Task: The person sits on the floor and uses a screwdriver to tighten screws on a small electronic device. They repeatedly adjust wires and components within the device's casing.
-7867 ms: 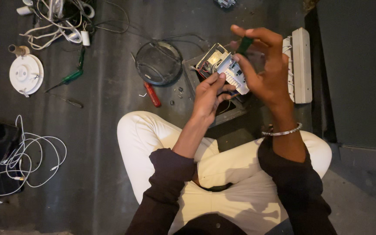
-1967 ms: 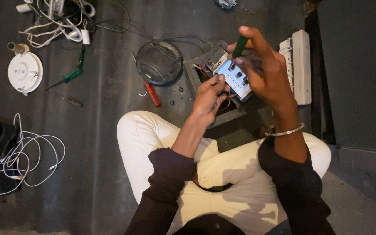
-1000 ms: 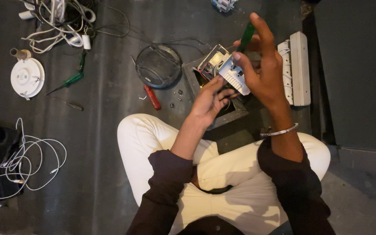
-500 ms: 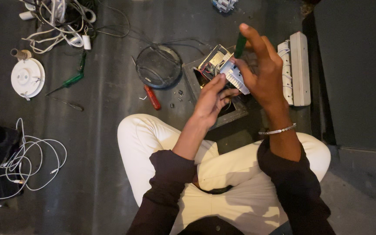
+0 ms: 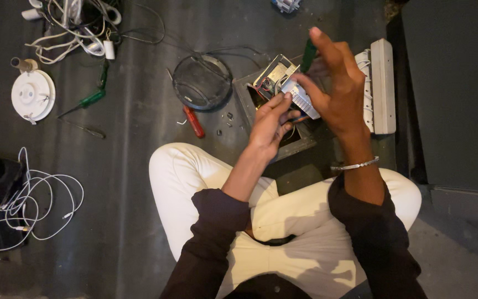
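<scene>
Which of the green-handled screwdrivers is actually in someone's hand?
The green screwdriver at the right hand; the other green-handled one lies loose on the floor, far left.

Dark brown long sleeves [image 5: 217, 221], white trousers [image 5: 300, 216], silver bracelet [image 5: 355, 165] on right wrist.

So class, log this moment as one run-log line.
left hand: steadies electrical module | right hand: grips green screwdriver | red screwdriver: floor
</scene>
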